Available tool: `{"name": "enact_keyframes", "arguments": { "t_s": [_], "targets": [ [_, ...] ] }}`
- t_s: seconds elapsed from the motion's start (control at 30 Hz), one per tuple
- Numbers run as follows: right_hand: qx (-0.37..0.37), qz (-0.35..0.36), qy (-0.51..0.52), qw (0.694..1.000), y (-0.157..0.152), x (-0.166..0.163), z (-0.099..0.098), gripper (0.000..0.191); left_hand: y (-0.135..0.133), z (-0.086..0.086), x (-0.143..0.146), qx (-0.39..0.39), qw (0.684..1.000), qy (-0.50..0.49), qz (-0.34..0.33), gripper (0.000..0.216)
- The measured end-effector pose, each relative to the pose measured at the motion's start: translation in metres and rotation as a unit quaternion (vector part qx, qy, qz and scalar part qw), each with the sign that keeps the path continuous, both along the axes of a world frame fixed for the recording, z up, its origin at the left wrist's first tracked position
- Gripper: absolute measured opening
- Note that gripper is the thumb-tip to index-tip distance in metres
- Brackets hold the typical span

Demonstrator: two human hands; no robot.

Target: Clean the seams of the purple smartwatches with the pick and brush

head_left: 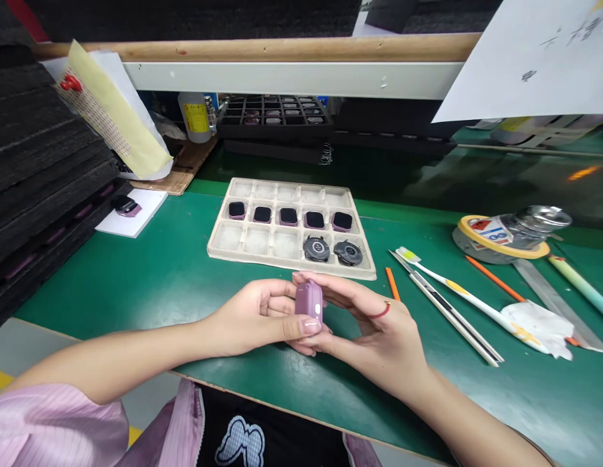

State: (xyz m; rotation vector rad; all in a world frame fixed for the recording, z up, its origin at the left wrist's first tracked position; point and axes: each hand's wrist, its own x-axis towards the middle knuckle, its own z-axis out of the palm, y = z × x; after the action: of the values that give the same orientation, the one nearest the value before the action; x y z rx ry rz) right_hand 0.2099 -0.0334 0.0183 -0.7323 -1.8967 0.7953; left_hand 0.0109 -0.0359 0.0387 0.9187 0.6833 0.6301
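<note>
A purple smartwatch case (308,303) is held on edge above the green table, with a pale oval button on the side facing me. My left hand (272,318) grips it, thumb across its lower front and fingers behind. Fingers of my right hand (374,318) close on its top and bottom edges from the right. Just beyond the hands lies a cream compartment tray (292,259). Its middle row holds several purple watch cases with black screens (288,216). Two round dark watch backs (316,248) sit in the near row at the right.
To the right lie a utility knife (452,314), a toothbrush (471,295), an orange stick (392,285), a steel ruler (559,305) and a tape roll (500,240) with a metal-topped container. Black foam trays (43,143) are stacked at left. A shelf edge (301,78) crosses above.
</note>
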Motion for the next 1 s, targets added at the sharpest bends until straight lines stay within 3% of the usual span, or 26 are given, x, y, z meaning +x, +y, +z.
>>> {"name": "enact_keyframes", "arguments": {
  "t_s": [0.17,0.33,0.5,1.0],
  "targets": [
    [0.005,0.013,-0.008,1.0,0.0034,0.0034,-0.0031,0.059,-0.0025,-0.0006,-0.0009,-0.003,1.0,0.011,-0.001,0.038],
    [-0.038,0.033,0.011,0.999,0.0028,0.0061,0.0012,0.059,-0.0023,0.0009,-0.0037,0.009,0.999,-0.014,-0.031,0.047],
    [-0.031,0.04,0.009,0.999,0.0025,0.006,0.0023,0.057,-0.0009,0.0015,-0.0049,0.03,0.999,-0.011,-0.029,0.046],
    [-0.01,0.033,-0.014,0.999,0.0036,0.0042,-0.0021,0.064,-0.0055,-0.0075,-0.0013,0.04,0.998,0.038,0.01,0.046]
  ]
}}
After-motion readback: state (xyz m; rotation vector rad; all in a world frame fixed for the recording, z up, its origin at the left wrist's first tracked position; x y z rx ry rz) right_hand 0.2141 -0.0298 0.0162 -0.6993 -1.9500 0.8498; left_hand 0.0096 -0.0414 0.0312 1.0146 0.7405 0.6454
